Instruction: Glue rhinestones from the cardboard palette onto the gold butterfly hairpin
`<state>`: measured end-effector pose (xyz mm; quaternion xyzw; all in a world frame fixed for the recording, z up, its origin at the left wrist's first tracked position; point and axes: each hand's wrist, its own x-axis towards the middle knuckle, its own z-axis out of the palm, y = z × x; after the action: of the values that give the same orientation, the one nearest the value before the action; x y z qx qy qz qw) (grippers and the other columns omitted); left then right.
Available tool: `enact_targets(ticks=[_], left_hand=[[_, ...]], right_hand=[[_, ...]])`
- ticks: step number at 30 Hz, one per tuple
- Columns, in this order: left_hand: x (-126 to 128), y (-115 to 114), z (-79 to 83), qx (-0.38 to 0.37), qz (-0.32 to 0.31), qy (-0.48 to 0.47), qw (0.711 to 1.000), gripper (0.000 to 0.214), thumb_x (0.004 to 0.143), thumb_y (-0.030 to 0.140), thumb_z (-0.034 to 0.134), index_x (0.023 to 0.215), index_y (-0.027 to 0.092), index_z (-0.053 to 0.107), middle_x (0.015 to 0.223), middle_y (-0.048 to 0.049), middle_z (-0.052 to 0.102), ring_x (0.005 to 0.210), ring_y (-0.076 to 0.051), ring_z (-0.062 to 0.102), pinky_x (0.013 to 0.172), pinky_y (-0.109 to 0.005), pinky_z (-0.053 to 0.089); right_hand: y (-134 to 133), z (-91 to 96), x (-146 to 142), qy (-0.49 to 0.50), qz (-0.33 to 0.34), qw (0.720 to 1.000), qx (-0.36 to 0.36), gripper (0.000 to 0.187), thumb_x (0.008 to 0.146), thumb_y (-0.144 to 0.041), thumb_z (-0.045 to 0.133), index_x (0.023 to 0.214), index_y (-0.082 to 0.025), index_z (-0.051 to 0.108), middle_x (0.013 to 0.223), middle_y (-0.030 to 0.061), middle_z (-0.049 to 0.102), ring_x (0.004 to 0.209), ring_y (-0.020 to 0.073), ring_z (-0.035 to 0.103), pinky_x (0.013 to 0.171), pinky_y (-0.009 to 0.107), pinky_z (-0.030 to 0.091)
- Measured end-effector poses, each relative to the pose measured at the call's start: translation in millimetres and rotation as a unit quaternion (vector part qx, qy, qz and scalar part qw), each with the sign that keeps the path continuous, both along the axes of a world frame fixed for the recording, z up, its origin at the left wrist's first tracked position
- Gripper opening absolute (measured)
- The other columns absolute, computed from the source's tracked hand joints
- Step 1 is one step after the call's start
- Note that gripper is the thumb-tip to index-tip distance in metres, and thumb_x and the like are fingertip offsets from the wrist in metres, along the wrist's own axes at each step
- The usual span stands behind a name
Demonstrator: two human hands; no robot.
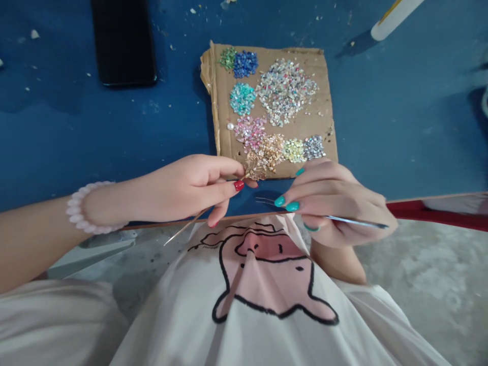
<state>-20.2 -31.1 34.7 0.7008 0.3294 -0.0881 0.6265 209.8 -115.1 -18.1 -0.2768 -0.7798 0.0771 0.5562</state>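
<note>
My left hand pinches a gold filigree hairpin, its ornate head by the fingertips and its thin prongs running down left past the table edge. My right hand is closed on metal tweezers, tips pointing left toward the ornament. Both hands hover at the near edge of a cardboard sheet carrying separate piles of rhinestones: clear, blue, green, teal, pink, gold, yellow and silver. A pearl lies by the pink pile.
The blue table is flecked with small scraps. A black phone lies at the far left. A white tube-like object sits at the far right corner. A pearl bracelet circles my left wrist. Concrete floor shows below.
</note>
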Motion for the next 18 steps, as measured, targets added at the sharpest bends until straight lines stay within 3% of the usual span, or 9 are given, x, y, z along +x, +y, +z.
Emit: enact_targets(ticks=[18], left_hand=[[-3.3,-0.1,-12.2,-0.019,0.029,-0.08,0.996,0.018,0.101,0.035,0.052,0.092,0.02,0.058,0.051,0.0054,0.064,0.032,-0.004,0.039,0.031,-0.012,0.029]], right_hand=[[0.8,3.1,-2.7,-0.009,-0.004,1.0,-0.018,0.017,0.101,-0.029,0.058,0.092,-0.017,0.067,0.079,0.0024,0.073,0.077,0.0139,0.069,0.071,0.03,0.059]])
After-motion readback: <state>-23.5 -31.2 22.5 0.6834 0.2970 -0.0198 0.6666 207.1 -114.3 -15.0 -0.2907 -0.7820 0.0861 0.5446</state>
